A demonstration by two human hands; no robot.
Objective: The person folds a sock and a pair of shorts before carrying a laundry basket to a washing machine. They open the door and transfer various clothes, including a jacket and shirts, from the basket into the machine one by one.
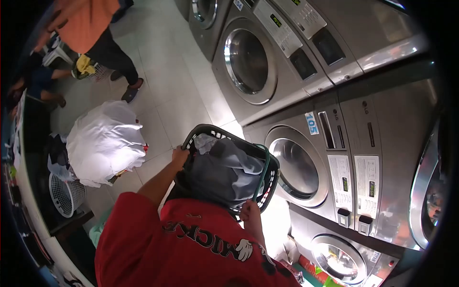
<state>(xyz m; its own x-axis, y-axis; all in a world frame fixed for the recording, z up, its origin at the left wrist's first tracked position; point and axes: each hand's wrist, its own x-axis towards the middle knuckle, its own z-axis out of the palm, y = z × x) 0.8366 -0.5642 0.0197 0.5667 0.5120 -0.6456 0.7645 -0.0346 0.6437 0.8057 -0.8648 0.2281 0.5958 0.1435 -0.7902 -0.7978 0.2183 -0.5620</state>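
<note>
In front of my body is a black plastic laundry basket with slotted sides, filled with dark grey clothes. A small light-grey patterned cloth lies at its far left corner. My left hand is closed around the basket's left rim. At the near right side, my right hand is closed on the basket's rim, by the lower end of a green handle that runs across the right part of the basket. The undersides of both hands are hidden.
Front-loading washing machines line the right side, one labelled 105. A big white cloth bundle stands on the floor at left, near a white slotted basket. A person in an orange top stands at upper left; another person's legs show beside them.
</note>
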